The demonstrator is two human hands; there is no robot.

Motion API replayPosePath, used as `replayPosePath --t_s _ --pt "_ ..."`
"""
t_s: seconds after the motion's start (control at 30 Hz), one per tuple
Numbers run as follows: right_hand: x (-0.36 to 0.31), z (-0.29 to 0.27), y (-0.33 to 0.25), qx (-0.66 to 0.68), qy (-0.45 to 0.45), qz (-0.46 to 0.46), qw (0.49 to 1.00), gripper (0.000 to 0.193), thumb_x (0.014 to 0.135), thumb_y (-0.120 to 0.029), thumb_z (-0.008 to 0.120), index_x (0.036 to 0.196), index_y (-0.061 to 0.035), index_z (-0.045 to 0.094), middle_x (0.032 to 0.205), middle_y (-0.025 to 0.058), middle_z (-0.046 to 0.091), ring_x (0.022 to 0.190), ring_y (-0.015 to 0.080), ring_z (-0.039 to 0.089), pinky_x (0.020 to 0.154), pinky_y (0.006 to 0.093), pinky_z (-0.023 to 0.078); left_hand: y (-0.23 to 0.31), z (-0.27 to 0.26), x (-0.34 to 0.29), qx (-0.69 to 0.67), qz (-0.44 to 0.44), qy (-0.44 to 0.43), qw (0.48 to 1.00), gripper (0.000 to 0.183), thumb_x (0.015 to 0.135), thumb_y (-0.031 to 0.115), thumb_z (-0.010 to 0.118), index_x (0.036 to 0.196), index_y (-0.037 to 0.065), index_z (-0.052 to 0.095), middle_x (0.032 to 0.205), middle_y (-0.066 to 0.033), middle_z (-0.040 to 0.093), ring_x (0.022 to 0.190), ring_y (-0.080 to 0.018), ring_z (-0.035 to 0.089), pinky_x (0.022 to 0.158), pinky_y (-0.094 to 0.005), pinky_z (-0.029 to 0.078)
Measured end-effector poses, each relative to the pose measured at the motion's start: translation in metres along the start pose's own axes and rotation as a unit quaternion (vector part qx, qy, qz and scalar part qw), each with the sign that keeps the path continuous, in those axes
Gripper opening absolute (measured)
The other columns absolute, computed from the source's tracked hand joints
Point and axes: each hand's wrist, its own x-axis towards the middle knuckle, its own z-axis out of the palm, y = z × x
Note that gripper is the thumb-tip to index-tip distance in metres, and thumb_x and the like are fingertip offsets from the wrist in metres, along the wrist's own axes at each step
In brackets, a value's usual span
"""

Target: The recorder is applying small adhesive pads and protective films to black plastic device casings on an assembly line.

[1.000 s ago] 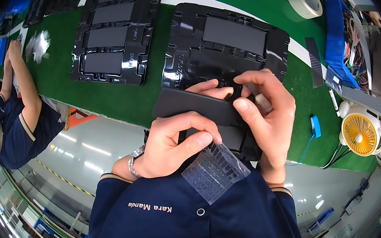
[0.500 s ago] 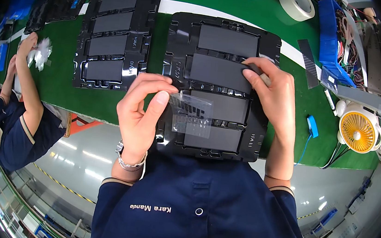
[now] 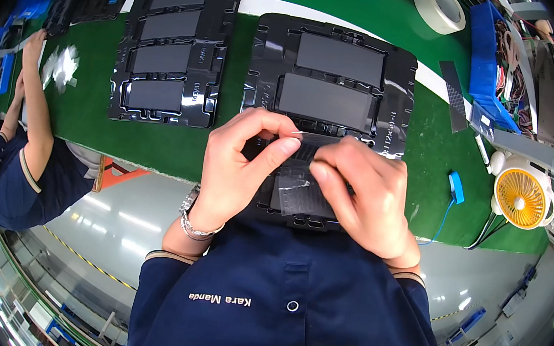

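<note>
A clear plastic film [image 3: 298,194] with dark markings hangs between my two hands, above the near part of a black moulded tray [image 3: 399,74]. My left hand [image 3: 244,159] pinches its upper edge between thumb and forefinger. Close beside it, my right hand [image 3: 366,192] has thumb and bent forefinger closed on the film's right side. In the tray's far slots lie dark grey rectangular panels, the farthest panel [image 3: 341,61] and a second panel [image 3: 325,102] just beyond my fingers. My hands and the film cover most of the nearer slots.
A second black tray [image 3: 211,58] with several dark panels lies to the left. At the right stand a tape roll [image 3: 439,10], a blue bin of cables [image 3: 488,60], a yellow-and-white fan [image 3: 519,197] and a blue clip-like piece [image 3: 454,185]. A co-worker's arm [image 3: 39,121] reaches over crumpled clear plastic [image 3: 62,68].
My right hand has left the panel in the second slot and come down-left to the film. My left hand has moved right with the film, bringing both hands close together.
</note>
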Motion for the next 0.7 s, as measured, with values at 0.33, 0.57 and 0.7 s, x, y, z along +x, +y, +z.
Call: replayPosePath --t_s 0.33,0.57,0.7 --pt "-0.0001 0.0062 0.0075 -0.029 0.003 0.010 1.000 0.011 0.085 -0.010 0.068 0.082 -0.0046 0.059 0.069 0.0057 0.056 0.053 0.0238 0.059 0.044 0.0349 0.043 0.0062 -0.0013 -0.0042 -0.062 -0.053 -0.046 0.996 0.011 0.089 0.008 0.067 0.096 0.000 0.070 0.086 -0.0056 0.067 0.076 -0.0104 0.062 0.069 -0.0234 0.050" --pt "-0.0029 0.0055 0.0059 -0.033 0.007 0.018 0.999 0.011 0.084 -0.011 0.069 0.082 -0.0046 0.060 0.069 0.0054 0.057 0.052 0.0237 0.058 0.044 0.0348 0.043 0.0078 0.0029 -0.0053 -0.020 -0.005 -0.030 0.999 0.010 0.088 0.009 0.067 0.094 0.002 0.070 0.085 -0.0051 0.067 0.076 -0.0126 0.062 0.069 -0.0248 0.051" --pt "-0.0015 0.0069 0.0077 -0.017 0.013 0.010 1.000 0.011 0.083 -0.011 0.070 0.083 -0.0046 0.061 0.069 0.0053 0.057 0.051 0.0234 0.057 0.044 0.0345 0.043 0.0093 0.0024 -0.0044 -0.007 0.005 -0.031 0.999 0.009 0.088 0.010 0.068 0.094 0.002 0.069 0.084 -0.0054 0.067 0.076 -0.0134 0.062 0.069 -0.0254 0.051"
